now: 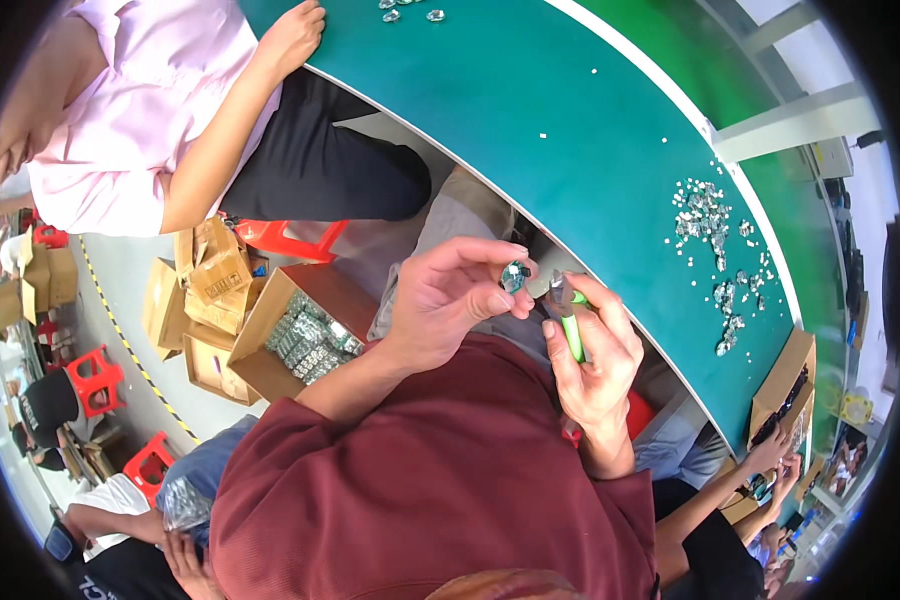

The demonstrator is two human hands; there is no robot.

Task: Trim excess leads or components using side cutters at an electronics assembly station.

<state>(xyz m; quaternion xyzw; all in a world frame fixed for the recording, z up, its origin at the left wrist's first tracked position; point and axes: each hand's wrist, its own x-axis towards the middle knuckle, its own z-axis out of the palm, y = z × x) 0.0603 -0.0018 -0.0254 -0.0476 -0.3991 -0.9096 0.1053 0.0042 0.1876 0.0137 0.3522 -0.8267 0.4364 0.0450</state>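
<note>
Being pinched in left hand (440, 300), frame centre: small shiny part (513, 277). Green-handled pliers (572, 340) gripped by right hand (602, 365), just right. Work judged under way; loose pieces (710, 222) scattered on bench (510, 150), frame right, whether done or left unclear. Pliers' head pointed upper left, long axis slanted; part's axis indistinct.

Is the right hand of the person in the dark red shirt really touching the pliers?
Touching. The head view shows it: the right hand is closed around the pliers by their green grips.
</note>
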